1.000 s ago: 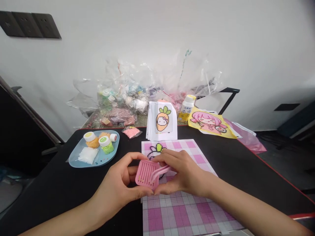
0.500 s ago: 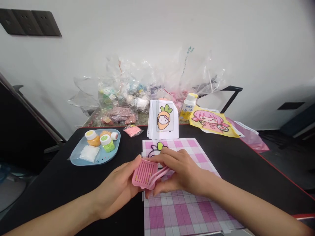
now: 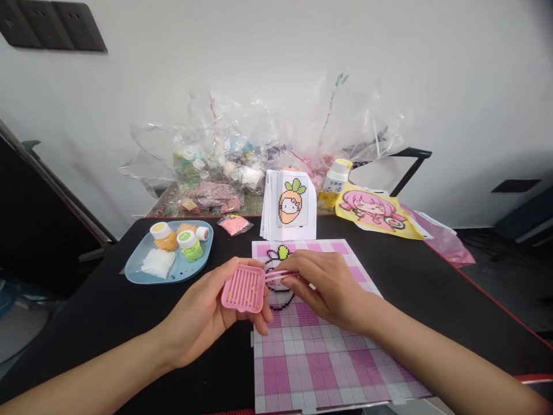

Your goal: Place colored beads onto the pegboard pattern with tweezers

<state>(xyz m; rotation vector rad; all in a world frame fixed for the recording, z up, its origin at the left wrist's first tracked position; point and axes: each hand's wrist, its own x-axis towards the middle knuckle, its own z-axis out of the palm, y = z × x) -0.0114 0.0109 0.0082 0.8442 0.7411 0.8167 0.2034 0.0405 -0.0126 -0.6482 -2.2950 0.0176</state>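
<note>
My left hand [image 3: 207, 311] holds a small pink ridged bead tray [image 3: 242, 288] tilted toward me, with several tiny yellowish beads in its grooves. Pink tweezers [image 3: 276, 275] are pinched in my right hand [image 3: 326, 288]; their tips lie at the tray's right edge, and I cannot tell whether they grip a bead. Below both hands lies a pink-and-white checked pegboard [image 3: 319, 369]. On its upper left is a black bead outline [image 3: 280, 305] with a green bead leaf [image 3: 283, 252], partly hidden by my hands.
A blue plate [image 3: 190, 275] at left carries bead jars [image 3: 190, 246] and a white bead bag [image 3: 159, 263]. Behind the pegboard stands a carrot pattern card [image 3: 290, 204]. A pink bead packet [image 3: 234, 225], a white-and-yellow bottle [image 3: 334, 184], a yellow picture sheet [image 3: 378, 210] and plastic bags [image 3: 242, 127] sit farther back.
The tray has shifted slightly left and up. My right hand has drawn the tweezers from over the tray to its right edge, leaving more of the bead outline showing.
</note>
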